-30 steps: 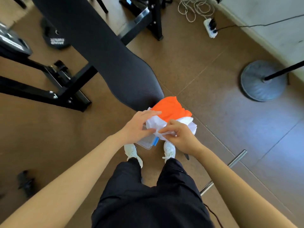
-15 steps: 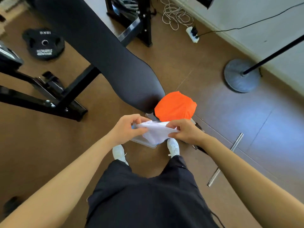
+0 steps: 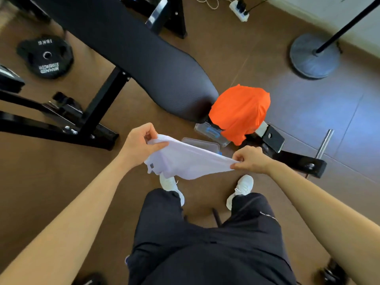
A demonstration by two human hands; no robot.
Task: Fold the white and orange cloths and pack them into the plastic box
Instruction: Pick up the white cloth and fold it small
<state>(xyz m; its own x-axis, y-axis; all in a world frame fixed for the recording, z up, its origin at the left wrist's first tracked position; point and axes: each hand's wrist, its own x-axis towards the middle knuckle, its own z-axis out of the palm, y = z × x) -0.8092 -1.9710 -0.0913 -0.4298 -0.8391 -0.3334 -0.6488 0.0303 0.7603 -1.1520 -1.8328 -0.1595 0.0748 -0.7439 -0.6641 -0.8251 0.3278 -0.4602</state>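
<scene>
Nearest to us are our own dark trousers [image 3: 205,243] and two white shoes [image 3: 240,188] planted on the brown floor [image 3: 51,192]. Just above the shoes we hold the white cloth [image 3: 185,161] stretched in the air between both hands. Our left hand [image 3: 139,145] has its fingers pinched closed on the cloth's left edge, and our right hand [image 3: 250,159] pinches the right end between thumb and fingers. The cloth sags a little in the middle, and a small dark tag shows near its lower left corner.

Beyond the cloth, partly hidden by it, lies a clear plastic lid [image 3: 203,144] on the floor. Just past that sits the clear plastic box [image 3: 207,130] with a blue clip; we cannot tell what is inside. The orange cloth [image 3: 240,112] is draped in a heap over the box's far right side and the end of the bench frame.

Farther off, the black padded bench [image 3: 133,52] runs up to the left. A weight plate [image 3: 46,56] lies at the far left, a round stand base [image 3: 314,56] at the far right, and a power strip [image 3: 239,10] near the wall.
</scene>
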